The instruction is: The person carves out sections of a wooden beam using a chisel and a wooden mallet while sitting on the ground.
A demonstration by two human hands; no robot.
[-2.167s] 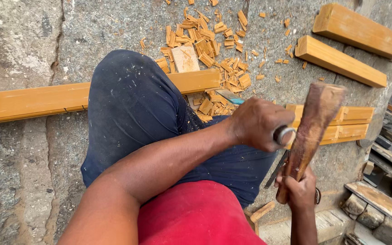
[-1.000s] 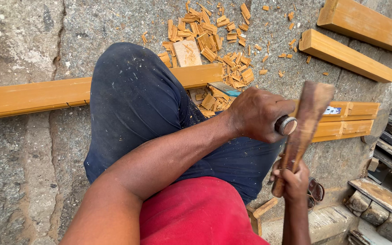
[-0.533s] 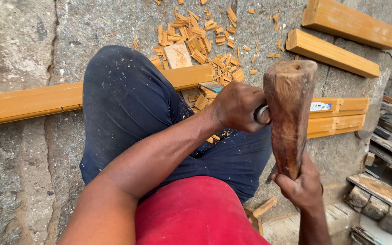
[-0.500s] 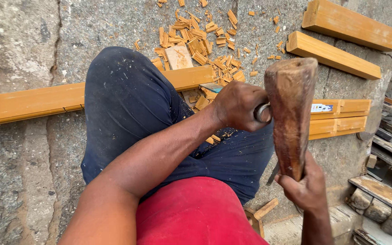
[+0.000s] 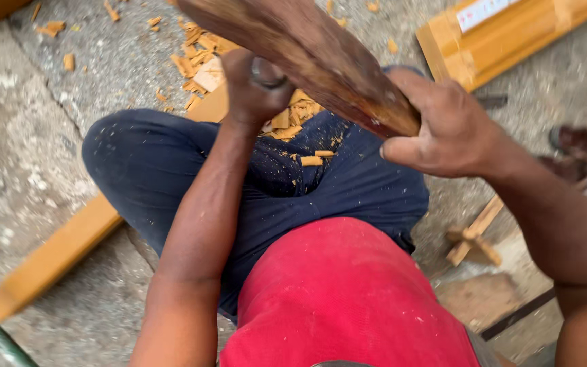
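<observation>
Two hands clenched: right (image 5: 446, 126) grips mallet (image 5: 307, 51) slanting up-left; left (image 5: 253, 85) grips chisel (image 5: 266, 73).

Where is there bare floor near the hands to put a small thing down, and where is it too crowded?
Bare concrete floor lies left of the dark trousers, above the long plank. Crowded: wood chips ahead of the left hand, and the right hand with its wooden mallet; offcuts clutter the right.
</observation>
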